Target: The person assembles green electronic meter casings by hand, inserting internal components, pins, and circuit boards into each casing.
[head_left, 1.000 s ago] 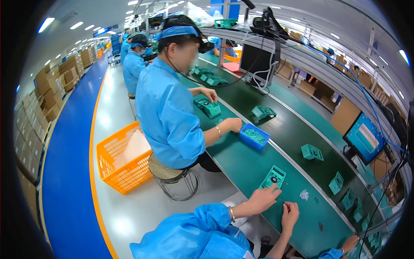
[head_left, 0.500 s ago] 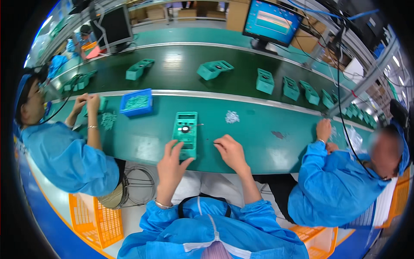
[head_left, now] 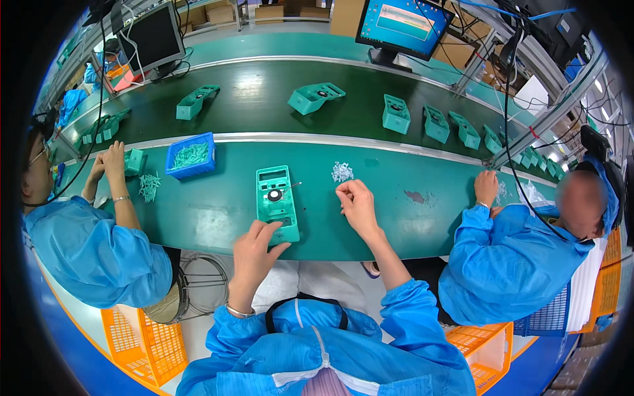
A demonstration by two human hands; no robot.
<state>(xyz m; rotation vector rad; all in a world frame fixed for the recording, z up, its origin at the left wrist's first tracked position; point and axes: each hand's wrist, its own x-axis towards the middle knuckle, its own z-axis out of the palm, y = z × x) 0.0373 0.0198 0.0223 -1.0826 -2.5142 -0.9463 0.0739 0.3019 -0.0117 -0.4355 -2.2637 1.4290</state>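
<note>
A green plastic housing (head_left: 288, 232) lies lengthwise in front of me on the bench, with a round black-and-white part (head_left: 275, 195) and a short wire in its middle. My left hand (head_left: 254, 256) is at its near left corner, thumb and fingers apart, the fingertips against or just beside the edge. To the right, my right hand (head_left: 357, 210) has thumb and fingertips pinched together over the bench. Whatever they hold, if anything, is too small to make out. Just beyond those fingers lies a pile of small whitish pieces (head_left: 342, 172).
A blue bin (head_left: 210, 158) of small green parts stands left, beside a loose green heap (head_left: 150, 187). Several green housings (head_left: 396, 119) sit on the dark belt (head_left: 254, 92) behind. Dark bits (head_left: 415, 197) lie to the right. Co-workers in blue sit on both sides.
My right hand has moved away from me, from beside the housing's near end to the whitish pile. The left hand stays by the housing. The whole view has shifted slightly.
</note>
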